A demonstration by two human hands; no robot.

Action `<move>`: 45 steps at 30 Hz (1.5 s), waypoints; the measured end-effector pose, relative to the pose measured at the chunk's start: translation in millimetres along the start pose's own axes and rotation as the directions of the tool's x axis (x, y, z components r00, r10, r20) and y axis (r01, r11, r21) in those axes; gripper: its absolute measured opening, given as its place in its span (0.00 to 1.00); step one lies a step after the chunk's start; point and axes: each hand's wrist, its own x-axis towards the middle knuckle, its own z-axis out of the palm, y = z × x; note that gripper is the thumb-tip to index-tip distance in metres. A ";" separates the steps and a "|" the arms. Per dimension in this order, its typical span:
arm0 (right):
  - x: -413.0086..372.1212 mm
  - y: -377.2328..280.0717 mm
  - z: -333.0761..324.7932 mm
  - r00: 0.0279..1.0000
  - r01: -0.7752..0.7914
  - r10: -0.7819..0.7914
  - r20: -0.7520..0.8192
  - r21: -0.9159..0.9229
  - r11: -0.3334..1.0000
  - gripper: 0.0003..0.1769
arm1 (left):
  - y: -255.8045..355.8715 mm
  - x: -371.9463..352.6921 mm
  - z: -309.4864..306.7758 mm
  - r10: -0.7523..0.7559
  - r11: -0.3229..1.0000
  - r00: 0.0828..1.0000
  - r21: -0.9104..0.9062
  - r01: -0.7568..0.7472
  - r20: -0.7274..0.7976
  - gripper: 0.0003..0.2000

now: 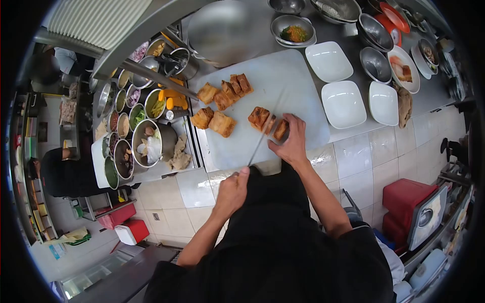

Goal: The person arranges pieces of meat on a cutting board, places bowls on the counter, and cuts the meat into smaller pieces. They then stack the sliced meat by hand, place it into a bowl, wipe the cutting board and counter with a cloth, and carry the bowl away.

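My left hand (pixel 232 194) is closed round the handle of a long knife (pixel 259 146), whose blurred blade points away over the white cutting board (pixel 283 65). The blade crosses a browned block of what looks like fried pork belly (pixel 259 118), between the block and a cut slice. My right hand (pixel 293 137) grips the end piece (pixel 281 130) of that meat between thumb and fingers, close to the blade. To the left on the board lie cut pork strips (pixel 237 87) and larger browned chunks (pixel 222 123).
White square bowls (pixel 343 103) stand right of the board, with metal bowls (pixel 375 65) beyond. Left are several containers of chopped ingredients (pixel 151 144) and a crumpled cloth (pixel 180 154). A metal bar (pixel 159 78) reaches the board's left side. Another person (pixel 65 171) is at far left.
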 end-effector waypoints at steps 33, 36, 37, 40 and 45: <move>17.6 14.3 19.8 0.988 0.154 -0.155 -0.013 -0.040 0.987 0.33 | -13.8 2.2 -8.5 -0.073 0.989 0.997 0.129 0.071 0.011 0.34; 18.6 16.1 21.0 0.987 0.161 -0.160 0.010 -0.024 0.987 0.33 | -15.7 -11.9 -22.4 -0.161 0.966 0.986 0.208 0.150 0.034 0.34; 18.2 14.8 20.9 0.987 0.160 -0.160 0.007 -0.033 0.987 0.33 | -12.6 -13.7 -25.9 -0.184 0.960 0.982 0.223 0.168 0.050 0.34; 16.4 14.5 22.4 0.987 0.159 -0.159 -0.002 -0.039 0.986 0.33 | -20.7 4.4 -12.4 -0.160 0.962 0.985 0.236 0.140 0.067 0.35; 13.0 9.0 19.9 0.988 0.157 -0.157 0.017 -0.055 0.986 0.34 | 2.2 63.3 20.7 0.130 0.974 0.991 0.181 -0.136 0.045 0.32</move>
